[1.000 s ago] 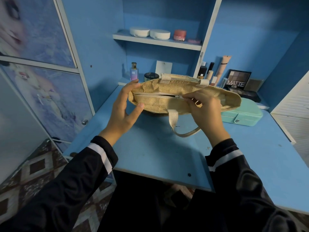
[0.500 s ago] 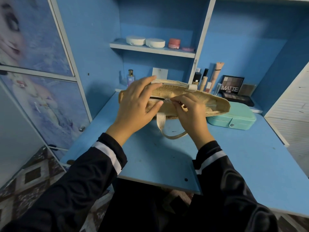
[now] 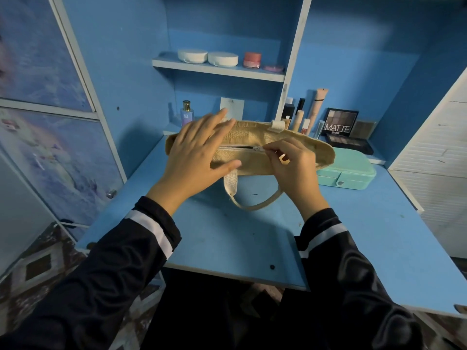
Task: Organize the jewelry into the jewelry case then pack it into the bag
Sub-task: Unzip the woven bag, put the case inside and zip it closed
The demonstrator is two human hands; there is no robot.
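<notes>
Bag (image 3: 252, 161) beneath left hand (image 3: 195, 157), right hand (image 3: 293, 168)

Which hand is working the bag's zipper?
The right hand: it pinches the zipper pull. The left hand only rests flat on the jute bag, fingers straight.

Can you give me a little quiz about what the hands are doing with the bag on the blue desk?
1. True or false: the mint jewelry case sits shut on the desk, outside the woven bag.
2. What does the right hand pinch? A the zipper pull; B a necklace; C a pencil.
3. Fill in: the left hand rests with straight fingers on the ____.
Key: 1 true; 2 A; 3 bag.
</notes>
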